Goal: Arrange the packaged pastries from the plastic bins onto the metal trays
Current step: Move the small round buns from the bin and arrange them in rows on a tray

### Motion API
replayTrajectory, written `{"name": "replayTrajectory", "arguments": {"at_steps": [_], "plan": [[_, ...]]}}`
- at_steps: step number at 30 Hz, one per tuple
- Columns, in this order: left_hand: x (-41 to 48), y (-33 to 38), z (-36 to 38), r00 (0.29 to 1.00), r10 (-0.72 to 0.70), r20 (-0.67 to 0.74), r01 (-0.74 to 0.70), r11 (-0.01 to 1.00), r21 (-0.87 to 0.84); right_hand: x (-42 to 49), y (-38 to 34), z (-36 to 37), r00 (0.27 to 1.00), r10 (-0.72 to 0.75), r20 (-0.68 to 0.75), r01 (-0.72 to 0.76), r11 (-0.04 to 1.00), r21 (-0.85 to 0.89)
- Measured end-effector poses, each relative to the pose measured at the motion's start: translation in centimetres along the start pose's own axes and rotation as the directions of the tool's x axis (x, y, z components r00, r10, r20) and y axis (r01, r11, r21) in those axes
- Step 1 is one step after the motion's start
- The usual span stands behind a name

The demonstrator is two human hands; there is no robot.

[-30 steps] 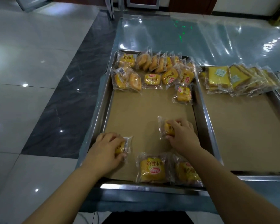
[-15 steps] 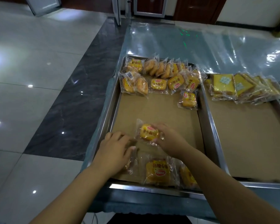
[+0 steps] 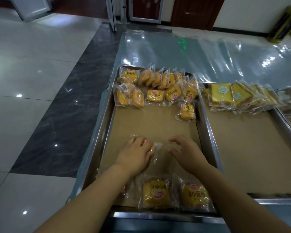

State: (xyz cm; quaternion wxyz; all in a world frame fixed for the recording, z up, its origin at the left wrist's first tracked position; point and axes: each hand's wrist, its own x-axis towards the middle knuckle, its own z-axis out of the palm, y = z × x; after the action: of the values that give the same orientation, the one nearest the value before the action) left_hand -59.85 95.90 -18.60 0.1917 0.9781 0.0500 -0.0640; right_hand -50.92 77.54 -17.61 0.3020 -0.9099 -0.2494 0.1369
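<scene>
While right hand [image 3: 188, 153] hovers, left hand [image 3: 134, 155] grips pastry [image 3: 154, 148].

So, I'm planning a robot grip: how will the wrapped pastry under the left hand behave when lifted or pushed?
Probably light: the pastry packet looks small under the left hand. Its clear wrapper ends look crinkly and floppy, so likely slippery to pinch. Flat-sided, it should slide on the brown liner, not roll.

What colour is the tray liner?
Plain brown liner, clearest in the head view.
</scene>
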Motion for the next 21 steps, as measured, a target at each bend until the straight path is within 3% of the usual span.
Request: {"name": "replayTrajectory", "arguments": {"at_steps": [5, 8, 12, 17, 21], "plan": [[0.9, -0.3, -0.1, 0.998, -0.066, -0.012, 0.065, 0.996, -0.065, 2.4, 1.2, -1.4, 0.995, 0.096, -0.032, -0.098, 0.994, -0.048], [1.3, -0.6, -0.2, 0.995, -0.093, -0.018, 0.092, 0.993, -0.072, 4.6, 1.7, -2.7, 0.979, 0.162, -0.124, -0.174, 0.981, -0.091], [1.8, -1.2, -0.3, 0.987, -0.156, -0.038, 0.154, 0.987, -0.052, 8.2, 2.1, -4.2, 0.966, 0.156, -0.206, -0.194, 0.964, -0.182], [1.6, -2.3, -0.6, 0.974, -0.215, -0.077, 0.214, 0.976, -0.032, 11.3, 3.3, -4.9, 0.988, 0.142, 0.066, -0.099, 0.893, -0.438], [0.3, -3.6, -0.9, 0.957, -0.266, -0.112, 0.262, 0.964, -0.048, 10.8, 2.1, -4.3, 0.987, 0.131, 0.091, -0.072, 0.877, -0.474]]}}
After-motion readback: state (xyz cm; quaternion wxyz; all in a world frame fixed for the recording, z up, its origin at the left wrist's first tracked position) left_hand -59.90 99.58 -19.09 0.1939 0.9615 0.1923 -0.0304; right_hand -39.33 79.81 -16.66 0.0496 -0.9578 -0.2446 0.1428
